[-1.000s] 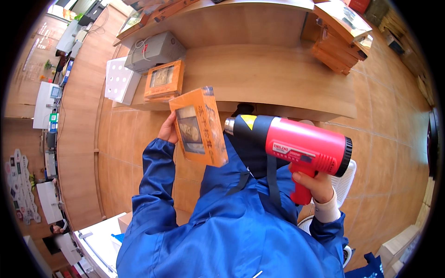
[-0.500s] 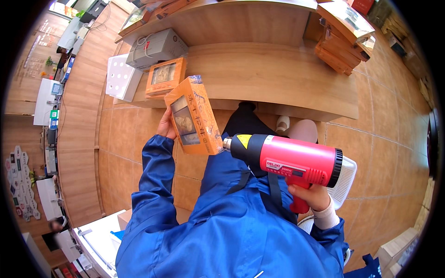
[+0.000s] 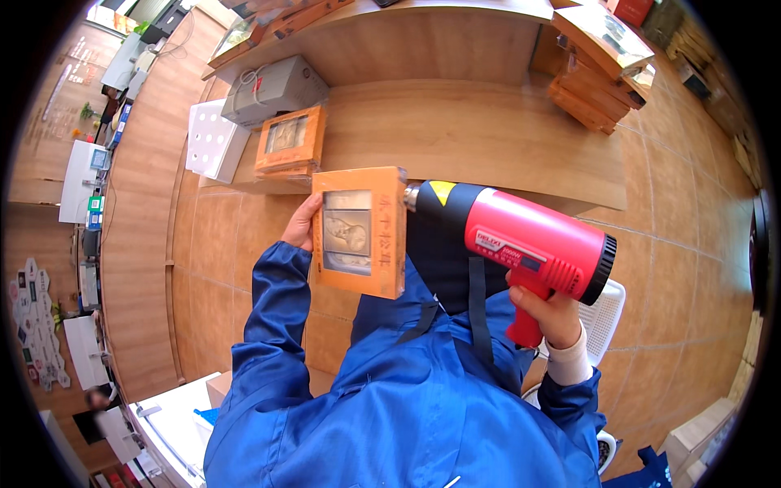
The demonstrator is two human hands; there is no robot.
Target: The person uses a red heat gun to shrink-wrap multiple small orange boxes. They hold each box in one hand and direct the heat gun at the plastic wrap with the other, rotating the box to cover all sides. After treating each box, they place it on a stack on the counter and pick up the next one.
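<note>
My left hand (image 3: 304, 222) grips the left side of an orange gift box (image 3: 387, 236) covered in clear film. Its front, with a clear window over a pale embossed inlay, faces up toward me. Most of the left fingers are behind the box. In my right hand (image 3: 553, 318) is a red and black heat gun (image 3: 521, 237), held by its handle. The gun's metal nozzle points left, close to the box's upper right edge; whether it touches, I cannot tell.
Ahead is a wooden bench (image 3: 455, 130). On its left lie more orange boxes (image 3: 290, 140), a grey box (image 3: 277, 91) and a white dotted box (image 3: 213, 140). A stack of orange boxes (image 3: 592, 96) stands at its right. Near my right side is a white perforated seat (image 3: 600, 321).
The orange box has turned more upright, with its window facing me, and has shifted slightly right and nearer. The heat gun's nozzle has risen to the box's upper right edge.
</note>
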